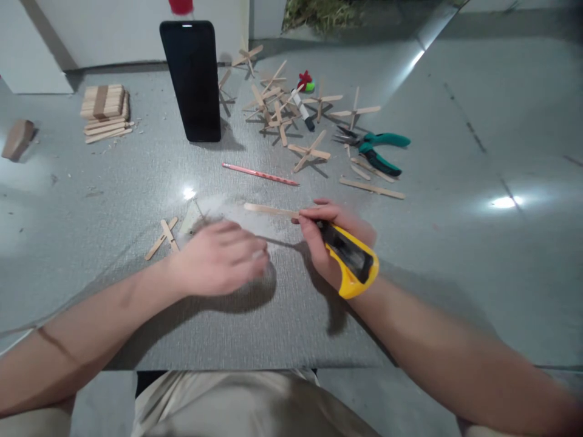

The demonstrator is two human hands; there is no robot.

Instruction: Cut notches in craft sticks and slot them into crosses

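On the grey worktop (pixel 255 340), one yellow utility knife (pixel 353 255) and one craft stick (pixel 271 210) are in the right hand (pixel 334 233). Beyond them are one pink pencil (pixel 260 174), one pair of green-handled pliers (pixel 376 150) and one white marker with a dark end (pixel 303 110). At least seven crossed-stick pieces (pixel 310 152) cluster at the back, overlapping too much for a sure count; one crossed pair of sticks (pixel 163 238) lies apart, near the left hand (pixel 223 258). One paper-banded bundle of sticks (pixel 104 102) sits at the far left, loose ones just in front of it.

One black phone (pixel 194 82) stands upright and partly hides a crossed piece. The pliers lie near a few loose sticks (pixel 372 188), and a small red-and-green object (pixel 306 81) lies beside the marker.

The right hand pinches the craft stick between thumb and fingers, its free end pointing left, with the knife lying back across the palm. The left hand, blurred, is palm down with fingers curled; whether it grips anything, I cannot tell.
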